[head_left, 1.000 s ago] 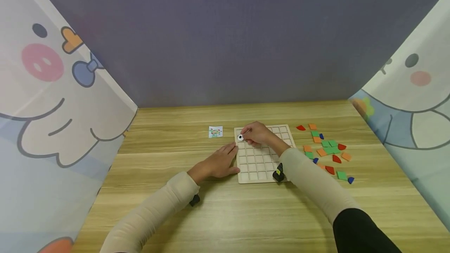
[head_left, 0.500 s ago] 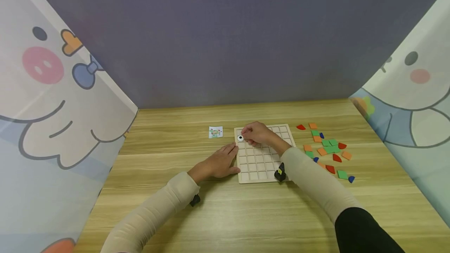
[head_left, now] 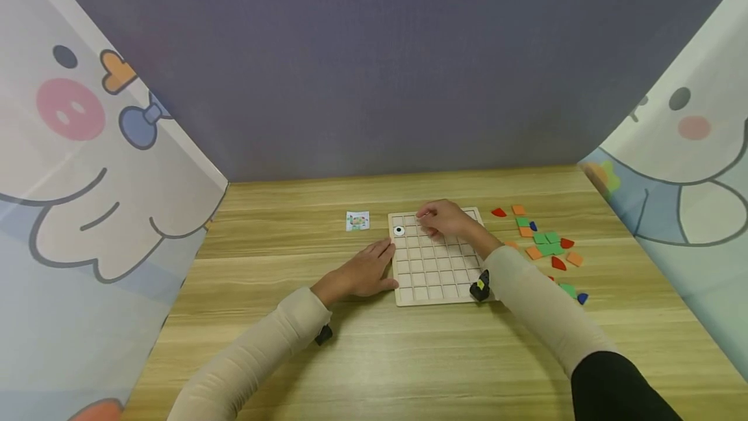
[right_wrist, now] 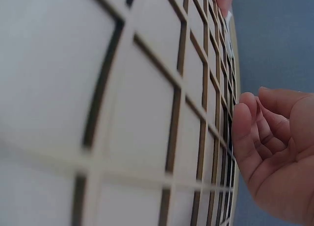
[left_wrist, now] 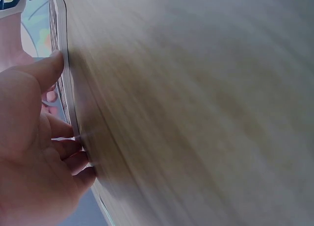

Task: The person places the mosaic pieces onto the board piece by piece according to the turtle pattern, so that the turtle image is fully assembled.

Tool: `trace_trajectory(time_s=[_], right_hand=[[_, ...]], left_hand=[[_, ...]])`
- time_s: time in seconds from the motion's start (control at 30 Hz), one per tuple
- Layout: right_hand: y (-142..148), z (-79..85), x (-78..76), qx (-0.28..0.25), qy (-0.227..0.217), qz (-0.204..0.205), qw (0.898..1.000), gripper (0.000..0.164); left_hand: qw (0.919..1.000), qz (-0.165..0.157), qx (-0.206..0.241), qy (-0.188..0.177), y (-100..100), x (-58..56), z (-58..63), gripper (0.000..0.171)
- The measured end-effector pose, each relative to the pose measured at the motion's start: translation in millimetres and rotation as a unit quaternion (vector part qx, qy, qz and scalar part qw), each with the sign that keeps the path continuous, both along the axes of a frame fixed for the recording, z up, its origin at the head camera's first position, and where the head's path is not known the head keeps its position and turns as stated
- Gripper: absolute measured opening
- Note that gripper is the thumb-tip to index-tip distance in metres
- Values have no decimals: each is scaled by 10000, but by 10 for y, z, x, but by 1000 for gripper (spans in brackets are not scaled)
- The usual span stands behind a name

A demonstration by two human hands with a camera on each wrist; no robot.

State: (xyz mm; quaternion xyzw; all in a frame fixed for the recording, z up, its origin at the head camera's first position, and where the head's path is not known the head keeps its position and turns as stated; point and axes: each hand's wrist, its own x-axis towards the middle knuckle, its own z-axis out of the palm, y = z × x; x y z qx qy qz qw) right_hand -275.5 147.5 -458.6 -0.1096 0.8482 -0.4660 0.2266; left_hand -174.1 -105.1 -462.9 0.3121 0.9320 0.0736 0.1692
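Note:
My left hand (head_left: 362, 273) lies beside the left edge of a wooden grid board (head_left: 429, 276), its fingers extended and touching that edge. In the left wrist view, the thumb and fingertips (left_wrist: 84, 162) meet the board's rim. A white round piece with a black dot (head_left: 398, 231) lies in the board's upper left part. Just to the right of it, my right hand (head_left: 444, 219) hovers over the grid with loosely bent fingers. The right wrist view shows that hand (right_wrist: 282, 152) with nothing visible between thumb and fingers.
A small printed picture card (head_left: 358, 221) lies left of the board's top corner. Several loose orange squares (head_left: 575, 258), green pieces (head_left: 552, 237), red pieces (head_left: 558, 263) and blue pieces (head_left: 582, 298) are scattered right of the board. A grey wall (head_left: 403, 83) rises behind the table.
My right hand has let go of the white round piece and moved a little to the right. The piece stays on the board. My left hand has not moved.

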Motion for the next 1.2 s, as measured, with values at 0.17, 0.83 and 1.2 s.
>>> trace_trajectory(time_s=[0.17,0.83,1.2], right_hand=[[174,-2,-27,71,130,-134,9998,34],[1068,61,-47,-144,125,-913,9956,43],[1542,57,52,-7,219,-911,9956,47]], left_hand=[[10000,-18,43,-15,-6,-8,-21,85],[9998,-66,171,79,-32,-7,-41,85],[9997,-77,201,66,-33,0,-31,86]])
